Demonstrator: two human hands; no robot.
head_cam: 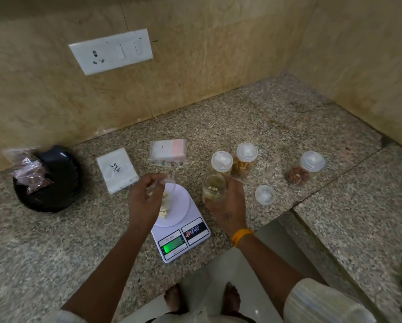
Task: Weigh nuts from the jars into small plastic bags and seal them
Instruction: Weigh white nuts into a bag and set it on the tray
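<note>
Four jars (pixel 221 162), one scale (pixel 181 227), two bag packs (pixel 117 172)

I see left hand (pixel 146 201) pinching small clear bag (pixel 165 203) over white scale (pixel 183 229); right hand (pixel 228 203) grips open nut jar (pixel 213 188) beside it.

The scale (pixel 180 223) sits at the counter's (pixel 277 127) near edge. At its 10 o'clock lies a paper pack (pixel 117 170), at 12 a bag stack (pixel 167 152). Two lidded jars (pixel 233 163) stand at 1 o'clock, an open jar (pixel 214 187) just right, a loose lid (pixel 265 194) beyond it, a tilted jar (pixel 306 167) farther at 2. A bowl (pixel 55 183) holding filled bags (pixel 29 171) lies far at 9.
</note>
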